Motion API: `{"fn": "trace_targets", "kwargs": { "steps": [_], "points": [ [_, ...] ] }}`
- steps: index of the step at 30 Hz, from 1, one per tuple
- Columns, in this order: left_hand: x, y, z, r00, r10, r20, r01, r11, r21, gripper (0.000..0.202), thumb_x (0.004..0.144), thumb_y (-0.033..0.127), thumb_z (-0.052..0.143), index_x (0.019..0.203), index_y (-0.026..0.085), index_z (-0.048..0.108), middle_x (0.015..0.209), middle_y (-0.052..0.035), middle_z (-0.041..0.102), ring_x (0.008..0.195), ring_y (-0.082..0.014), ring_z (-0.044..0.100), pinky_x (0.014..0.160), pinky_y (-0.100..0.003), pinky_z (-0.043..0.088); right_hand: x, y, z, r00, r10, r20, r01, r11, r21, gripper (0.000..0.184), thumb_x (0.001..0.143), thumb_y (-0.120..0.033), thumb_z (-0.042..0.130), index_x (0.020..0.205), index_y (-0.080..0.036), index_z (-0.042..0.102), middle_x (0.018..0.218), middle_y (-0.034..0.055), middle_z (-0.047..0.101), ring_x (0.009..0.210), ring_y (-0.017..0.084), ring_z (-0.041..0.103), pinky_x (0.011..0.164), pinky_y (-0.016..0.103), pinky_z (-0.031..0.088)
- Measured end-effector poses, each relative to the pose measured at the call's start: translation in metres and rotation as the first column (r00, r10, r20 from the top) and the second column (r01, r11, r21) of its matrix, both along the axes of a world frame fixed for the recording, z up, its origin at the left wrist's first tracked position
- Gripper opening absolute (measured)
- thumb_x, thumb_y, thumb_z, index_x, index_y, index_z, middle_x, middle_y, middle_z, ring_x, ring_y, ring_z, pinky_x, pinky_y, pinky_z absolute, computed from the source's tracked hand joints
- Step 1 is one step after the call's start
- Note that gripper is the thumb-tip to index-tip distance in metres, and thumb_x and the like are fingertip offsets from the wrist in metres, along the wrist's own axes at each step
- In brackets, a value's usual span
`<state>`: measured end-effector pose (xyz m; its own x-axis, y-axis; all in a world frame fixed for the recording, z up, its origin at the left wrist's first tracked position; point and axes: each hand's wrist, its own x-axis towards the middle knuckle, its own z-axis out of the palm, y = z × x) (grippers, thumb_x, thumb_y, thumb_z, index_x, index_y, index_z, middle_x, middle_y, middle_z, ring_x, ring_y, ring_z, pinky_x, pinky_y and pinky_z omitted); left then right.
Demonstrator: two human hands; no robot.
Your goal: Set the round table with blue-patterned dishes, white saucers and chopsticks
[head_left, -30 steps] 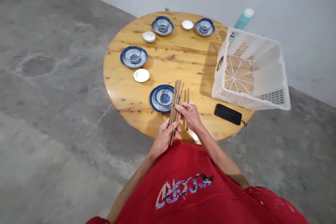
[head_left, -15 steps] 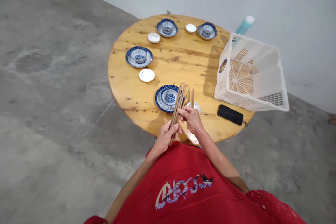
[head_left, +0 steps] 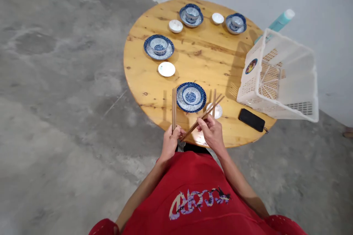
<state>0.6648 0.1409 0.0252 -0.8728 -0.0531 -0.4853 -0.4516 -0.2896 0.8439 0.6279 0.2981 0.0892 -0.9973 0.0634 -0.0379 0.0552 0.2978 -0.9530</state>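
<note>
My left hand is closed around a small bundle of wooden chopsticks that points away from me over the table's near edge. Between the thumb and fingers of my right hand are more brown chopsticks, slanting up to the right. Another chopstick or pair sticks up beyond the right fingers; whether that hand grips it too, I cannot tell. Just ahead lies a blue-and-white plate with a bowl on it. A small white dish is partly hidden by the right hand and chopsticks.
Around the round wooden table stand several patterned plates with bowls and small white dishes. At the right are a white plastic basket, a black phone and a teal cylinder. A wall rises behind.
My hands have moved apart, splitting the chopstick bundle between them. The right-hand chopsticks now slant to the right. The view has shifted, so the table sits farther right and higher.
</note>
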Motion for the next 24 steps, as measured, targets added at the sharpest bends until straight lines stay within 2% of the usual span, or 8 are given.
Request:
{"fn": "trace_targets", "kwargs": {
  "steps": [3,6,10,13,16,20,22,24],
  "points": [
    [0.004,-0.014,-0.006,0.98,0.195,-0.038,-0.198,0.973,-0.121,0.027,0.087,0.044,0.058,0.088,0.017,0.059,0.08,-0.0033,0.069,0.07,-0.0132,0.066,0.068,-0.024,0.051,0.01,0.003,0.006,0.952,0.086,-0.295,-0.006,0.964,0.264,0.013,0.094,-0.03,0.058,0.092,-0.02,0.066,0.08,0.0048,0.069,0.066,0.016,0.066,0.063,0.029,0.055],
    [0.012,-0.027,-0.005,0.932,0.358,-0.06,-0.362,0.907,-0.213,0.026,0.086,0.043,0.056,0.09,0.017,0.058,0.078,-0.0032,0.07,0.07,-0.0147,0.068,0.067,-0.025,0.052,0.014,0.006,-0.001,0.872,0.164,-0.462,0.042,0.914,0.403,0.01,0.094,-0.021,0.058,0.099,-0.019,0.066,0.092,0.0097,0.073,0.08,0.019,0.07,0.073,0.032,0.058],
    [0.032,-0.033,0.001,0.869,0.488,-0.075,-0.491,0.836,-0.245,0.027,0.083,0.044,0.058,0.089,0.018,0.057,0.075,-0.0027,0.069,0.065,-0.0141,0.067,0.062,-0.024,0.051,0.014,0.011,-0.02,0.831,0.295,-0.472,-0.041,0.879,0.476,0.014,0.095,-0.018,0.054,0.101,-0.02,0.066,0.094,0.0105,0.073,0.089,0.02,0.07,0.079,0.033,0.058],
    [0.052,-0.026,0.004,0.848,0.526,-0.061,-0.523,0.814,-0.252,0.028,0.082,0.045,0.061,0.089,0.018,0.057,0.075,-0.003,0.069,0.064,-0.0135,0.066,0.061,-0.023,0.05,0.015,0.015,-0.031,0.82,0.406,-0.404,-0.157,0.838,0.523,0.017,0.095,-0.026,0.054,0.105,-0.021,0.067,0.097,0.0109,0.072,0.094,0.023,0.069,0.078,0.035,0.058],
    [0.073,-0.017,0.006,0.843,0.537,-0.034,-0.525,0.806,-0.272,0.03,0.083,0.046,0.061,0.091,0.018,0.058,0.077,-0.0032,0.069,0.065,-0.0137,0.065,0.062,-0.024,0.05,0.014,0.02,-0.035,0.837,0.421,-0.35,-0.215,0.84,0.498,0.019,0.093,-0.033,0.058,0.105,-0.022,0.068,0.096,0.0108,0.071,0.096,0.024,0.068,0.08,0.037,0.057],
    [0.095,-0.005,0.017,0.844,0.536,-0.023,-0.512,0.792,-0.331,0.031,0.084,0.047,0.062,0.09,0.017,0.058,0.078,-0.0029,0.068,0.065,-0.0134,0.063,0.061,-0.024,0.05,0.003,0.023,-0.035,0.907,0.311,-0.283,-0.232,0.931,0.281,0.021,0.089,-0.039,0.062,0.097,-0.021,0.069,0.087,0.0085,0.071,0.083,0.023,0.069,0.073,0.035,0.058],
    [0.101,0.001,0.027,0.849,0.527,-0.042,-0.506,0.787,-0.353,0.029,0.085,0.046,0.062,0.09,0.017,0.058,0.077,-0.0025,0.068,0.063,-0.0121,0.062,0.058,-0.023,0.049,-0.006,0.02,-0.034,0.978,0.168,-0.123,-0.169,0.986,-0.005,0.023,0.087,-0.042,0.065,0.09,-0.02,0.069,0.074,0.0044,0.069,0.068,0.019,0.068,0.066,0.033,0.059],
    [0.102,0.006,0.038,0.855,0.513,-0.076,-0.505,0.788,-0.352,0.028,0.087,0.044,0.061,0.091,0.017,0.058,0.077,-0.0019,0.067,0.059,-0.0105,0.06,0.052,-0.021,0.045,-0.015,0.014,-0.034,0.993,0.084,0.084,-0.055,0.952,-0.3,0.026,0.083,-0.044,0.069,0.082,-0.019,0.066,0.065,0.0006,0.065,0.058,0.016,0.065,0.06,0.029,0.058]
  ]
}}
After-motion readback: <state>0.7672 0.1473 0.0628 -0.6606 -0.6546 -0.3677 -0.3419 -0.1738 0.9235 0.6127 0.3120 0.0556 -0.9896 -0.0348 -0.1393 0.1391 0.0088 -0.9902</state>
